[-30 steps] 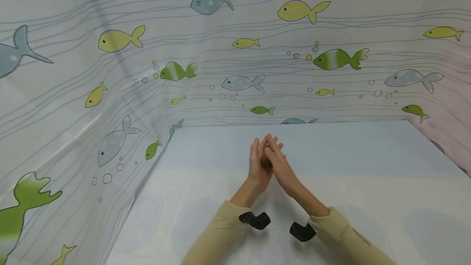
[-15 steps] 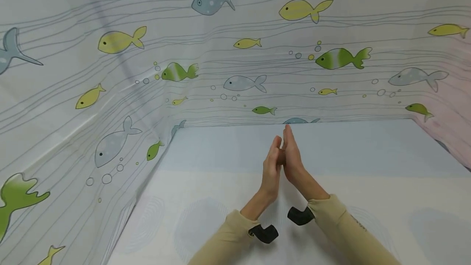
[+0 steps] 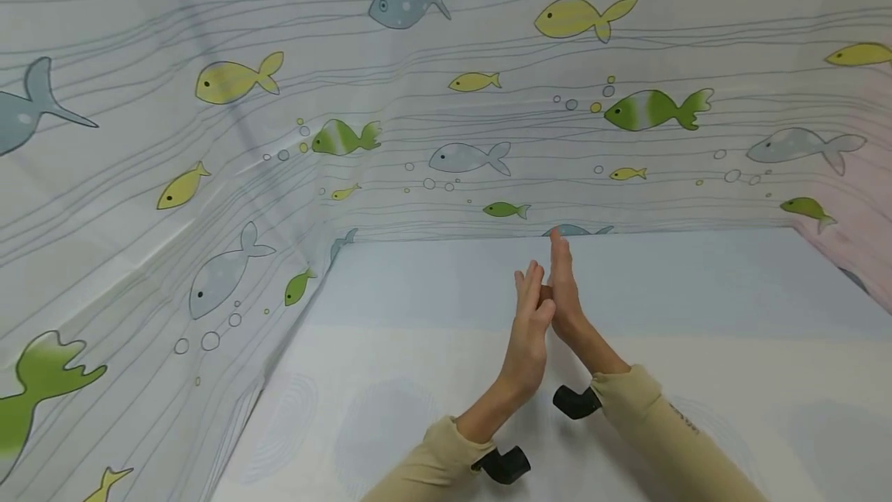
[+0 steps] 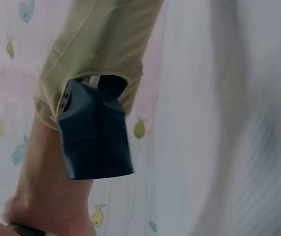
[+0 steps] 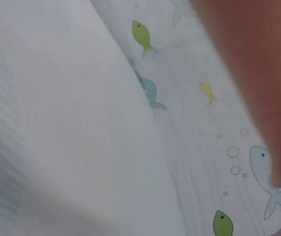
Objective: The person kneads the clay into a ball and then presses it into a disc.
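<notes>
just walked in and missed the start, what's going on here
A person holds their left hand and right hand palm to palm above a white and pale blue tabletop, fingers mostly straight. The right hand is farther forward. A small brownish patch shows between them, but whether it is a finger or something held can't be told. Behind is a fish-printed cloth.
</notes>
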The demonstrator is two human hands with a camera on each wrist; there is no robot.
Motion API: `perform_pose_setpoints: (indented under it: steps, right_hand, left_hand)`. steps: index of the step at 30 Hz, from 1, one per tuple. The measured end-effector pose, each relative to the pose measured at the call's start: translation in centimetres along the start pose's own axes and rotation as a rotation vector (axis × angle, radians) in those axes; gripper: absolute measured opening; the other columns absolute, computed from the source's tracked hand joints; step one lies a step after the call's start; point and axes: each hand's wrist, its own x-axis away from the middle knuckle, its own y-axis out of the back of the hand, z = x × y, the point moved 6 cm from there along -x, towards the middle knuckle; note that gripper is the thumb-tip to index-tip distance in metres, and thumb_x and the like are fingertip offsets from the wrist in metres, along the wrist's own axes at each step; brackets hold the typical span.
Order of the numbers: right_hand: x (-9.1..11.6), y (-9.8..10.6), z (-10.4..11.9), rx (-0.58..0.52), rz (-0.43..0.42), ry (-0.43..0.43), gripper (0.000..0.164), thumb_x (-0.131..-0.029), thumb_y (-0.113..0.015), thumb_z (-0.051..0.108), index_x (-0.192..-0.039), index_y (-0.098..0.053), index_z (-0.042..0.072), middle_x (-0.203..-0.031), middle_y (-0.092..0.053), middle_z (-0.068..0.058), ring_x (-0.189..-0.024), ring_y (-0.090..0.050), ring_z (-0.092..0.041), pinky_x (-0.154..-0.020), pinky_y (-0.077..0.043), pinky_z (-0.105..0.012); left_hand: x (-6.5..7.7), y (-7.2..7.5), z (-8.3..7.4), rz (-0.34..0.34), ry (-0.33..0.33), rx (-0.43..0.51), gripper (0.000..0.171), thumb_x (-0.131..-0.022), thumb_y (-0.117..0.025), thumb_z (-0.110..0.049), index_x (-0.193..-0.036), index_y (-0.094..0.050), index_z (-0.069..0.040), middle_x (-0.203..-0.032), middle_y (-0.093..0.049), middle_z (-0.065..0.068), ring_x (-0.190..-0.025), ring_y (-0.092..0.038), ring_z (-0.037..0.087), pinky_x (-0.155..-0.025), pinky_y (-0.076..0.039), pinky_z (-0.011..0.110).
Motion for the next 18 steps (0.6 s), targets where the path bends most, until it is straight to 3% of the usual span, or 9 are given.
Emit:
perform_pose_setpoints:
  steps: [8, 15, 17, 18]
  right_hand:
    - [1.2, -1.4, 0.1, 0.000, 0.102, 0.041, 0.076, -0.100, -0.010, 0.064, -0.160, 0.004, 0.021, -0.167, 0.008, -0.005, -0.153, 0.005, -0.027, -0.120, 0.001, -0.057]
    - [1.7, -2.6, 1.1, 0.084, 0.184, 0.095, 0.071, -0.103, -0.006, 0.058, -0.160, 0.002, 0.019, -0.167, -0.001, -0.001, -0.152, -0.010, -0.026, -0.121, -0.010, -0.051]
    - [2.0, -3.0, 1.5, 0.089, 0.212, 0.126, 0.070, -0.104, -0.005, 0.056, -0.160, 0.002, 0.015, -0.167, -0.001, -0.001, -0.151, -0.015, -0.027, -0.121, -0.011, -0.049]
    - [2.2, -3.2, 1.6, 0.094, 0.221, 0.141, 0.069, -0.104, -0.005, 0.055, -0.160, 0.001, 0.014, -0.167, -0.003, -0.001, -0.151, -0.018, -0.028, -0.121, -0.012, -0.049]
  left_hand:
    - [-1.5, 0.7, -1.0, -0.050, -0.048, -0.056, 0.065, -0.102, -0.024, -0.046, -0.159, -0.014, -0.016, -0.165, -0.006, -0.009, -0.152, 0.012, 0.015, -0.120, 0.002, 0.055]
    - [-2.9, 1.9, -0.7, -0.137, -0.056, -0.074, 0.063, -0.105, -0.024, -0.045, -0.159, -0.017, -0.013, -0.164, -0.011, -0.006, -0.151, 0.004, 0.009, -0.122, 0.002, 0.045]
    - [-3.6, 2.4, -0.7, -0.166, -0.070, -0.070, 0.060, -0.106, -0.024, -0.042, -0.157, -0.026, -0.010, -0.163, -0.018, -0.005, -0.151, 0.001, 0.008, -0.122, 0.002, 0.044]
    - [-4.0, 2.7, -0.7, -0.179, -0.079, -0.067, 0.058, -0.106, -0.025, -0.042, -0.152, -0.036, -0.007, -0.157, -0.036, 0.000, -0.151, 0.000, 0.007, -0.123, 0.001, 0.043]
